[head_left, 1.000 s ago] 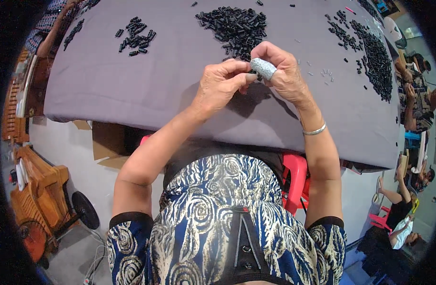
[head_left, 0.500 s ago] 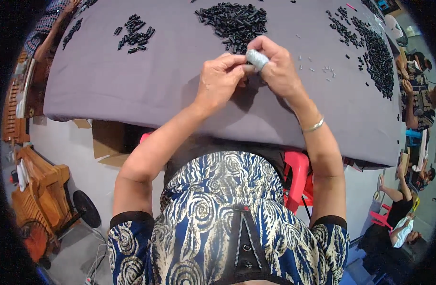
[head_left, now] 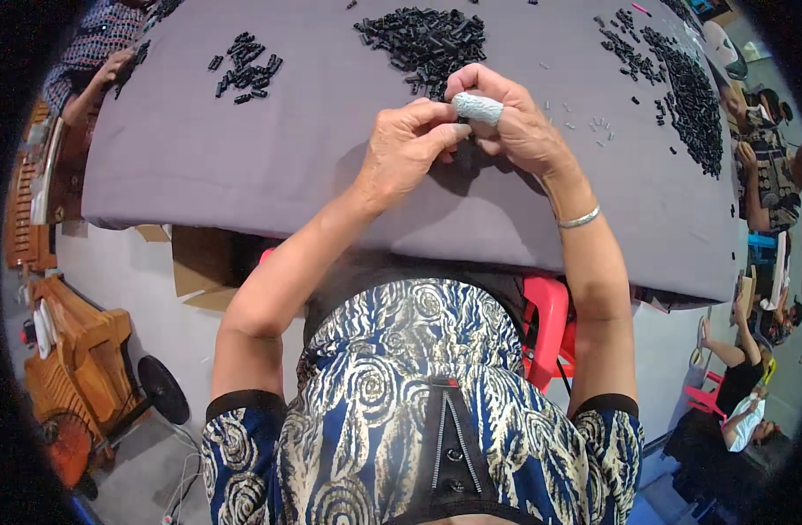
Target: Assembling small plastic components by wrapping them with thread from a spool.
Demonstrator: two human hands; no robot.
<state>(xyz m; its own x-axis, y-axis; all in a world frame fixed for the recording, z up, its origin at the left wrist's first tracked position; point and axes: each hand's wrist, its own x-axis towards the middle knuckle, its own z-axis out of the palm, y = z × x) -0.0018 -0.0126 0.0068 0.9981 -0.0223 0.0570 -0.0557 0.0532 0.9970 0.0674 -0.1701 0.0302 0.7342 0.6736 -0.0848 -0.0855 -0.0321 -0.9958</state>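
My left hand [head_left: 405, 149] and my right hand [head_left: 522, 122] meet above the near part of the cloth-covered table. The left thumb and forefinger are pinched together, and the right fingers curl in against them. A pale grey wrap [head_left: 478, 108] covers one digit of the right hand, seemingly the thumb. Between the fingertips a bit of a small black piece [head_left: 462, 121] shows; the fingers hide most of it. Just beyond my hands lies a heap of short black tube-shaped pieces [head_left: 427, 44]. Tiny clear or silvery pins [head_left: 600, 124] are scattered to the right of my right hand.
A smaller group of black pieces [head_left: 248, 68] lies at the left, a long heap [head_left: 694, 109] at the right. Grey cloth [head_left: 209, 166] covers the table. Another person's hand [head_left: 114, 66] reaches in at far left. A red chair [head_left: 548, 324] and a cardboard box [head_left: 200, 267] are below.
My right hand has turned slightly, so its wrapped digit now lies more level. The left hand stays nearly in place. At far left, the other person's hand has come to the black pieces.
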